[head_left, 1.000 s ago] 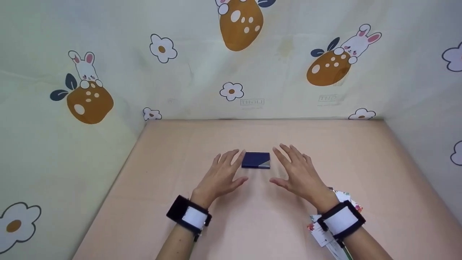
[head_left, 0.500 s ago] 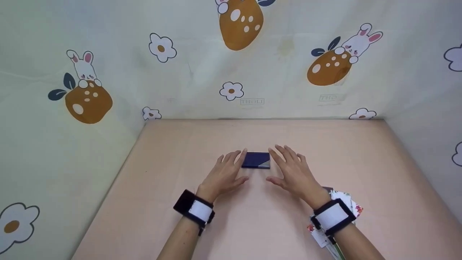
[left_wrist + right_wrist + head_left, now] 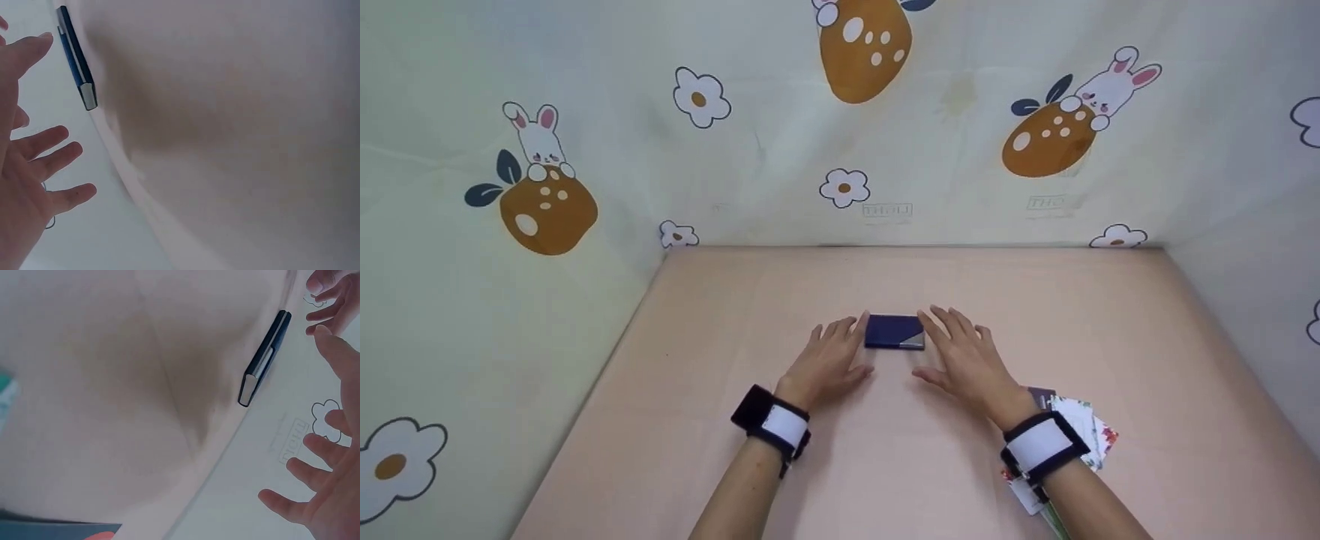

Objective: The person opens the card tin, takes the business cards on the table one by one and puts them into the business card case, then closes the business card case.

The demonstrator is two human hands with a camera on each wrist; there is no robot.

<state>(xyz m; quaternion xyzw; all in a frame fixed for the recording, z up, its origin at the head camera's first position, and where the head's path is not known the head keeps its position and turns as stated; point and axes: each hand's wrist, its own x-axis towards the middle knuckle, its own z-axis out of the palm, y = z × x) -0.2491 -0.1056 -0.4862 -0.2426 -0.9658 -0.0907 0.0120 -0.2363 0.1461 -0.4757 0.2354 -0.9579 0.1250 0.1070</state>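
Note:
A flat dark blue case (image 3: 894,332) with a silver corner, like a card holder, lies on the table between the two hands. My left hand (image 3: 826,361) is at its left side, index fingertip right by the edge, fingers spread and loosely bent. On the other side my right hand (image 3: 966,361) mirrors it, index fingertip at the case's right edge and thumb held apart. Both wrist views show the case (image 3: 76,59) edge-on, with its silver trim showing, and the fingers (image 3: 315,447) spread around nothing.
Several printed cards (image 3: 1081,427) with floral patterns lie fanned on the pink table (image 3: 720,315), partly under the right wrist. A dark purple card (image 3: 1041,397) pokes out beside them. A patterned cloth wall (image 3: 765,165) with rabbits and flowers stands behind the table.
Both hands have drawn slightly inward toward the case, the right one moving left to its edge. The case has stayed on the table. More of the cards show beside the right wrist.

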